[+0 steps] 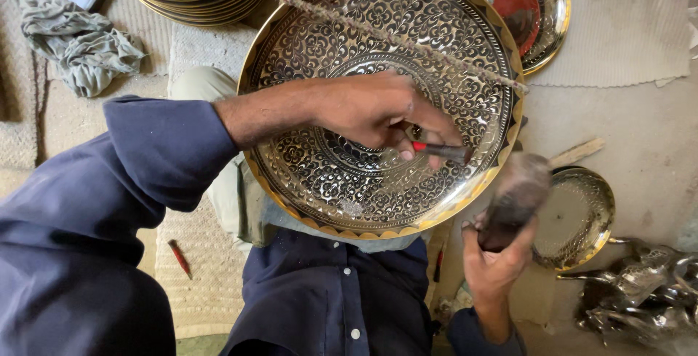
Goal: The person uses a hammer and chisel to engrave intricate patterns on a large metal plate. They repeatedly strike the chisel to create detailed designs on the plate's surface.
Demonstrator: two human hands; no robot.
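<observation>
On the lap lay a big brass plate (378, 101), likely heavy and stiff (best held by its rim). The left hand (371, 112) pinched a chisel (443, 152); the right hand (494, 261) gripped a blurred hammer (516, 196).

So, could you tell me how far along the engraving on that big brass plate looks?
Floral pattern already covers nearly all of the large brass plate, rim border included. In hand: the left hand sets a red-banded chisel just right of centre, while the right hand holds a blurred mallet. What remains cannot be told; the spot under the chisel is hidden.
</observation>
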